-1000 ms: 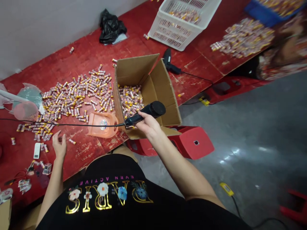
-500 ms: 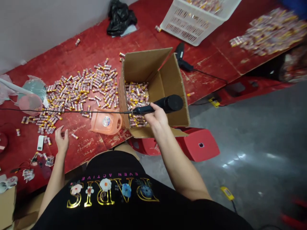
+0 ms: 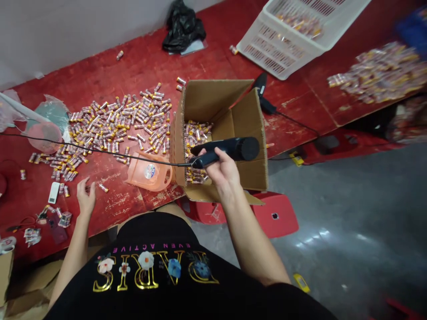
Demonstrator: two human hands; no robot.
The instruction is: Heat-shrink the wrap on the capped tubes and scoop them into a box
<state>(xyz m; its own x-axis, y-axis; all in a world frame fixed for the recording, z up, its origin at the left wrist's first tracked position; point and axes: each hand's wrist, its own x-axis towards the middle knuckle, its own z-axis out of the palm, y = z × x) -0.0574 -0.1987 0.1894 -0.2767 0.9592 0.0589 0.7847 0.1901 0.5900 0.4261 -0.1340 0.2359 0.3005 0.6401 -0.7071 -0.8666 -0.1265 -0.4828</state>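
Note:
My right hand is wrapped around a black hair dryer, holding it above the open cardboard box. From the dryer's handle end, a black cord stretches left across the table. Inside the box lie many small clear-wrapped tubes with yellow ends. My left hand is empty, its fingers loosely bent and apart, close to the table edge. One loose tube lies just right of it. Beyond that hand spreads a large pile of the same tubes.
An orange plastic scoop lies against the box's left side. Behind stand a white basket, a black plastic bag and a second hair dryer. Red stools stand below the table edge. A white remote-like device lies left.
The view has shifted slightly. My right hand has turned the hair dryer a little above the box, and its cord now hangs in a curve. My left hand has hardly moved.

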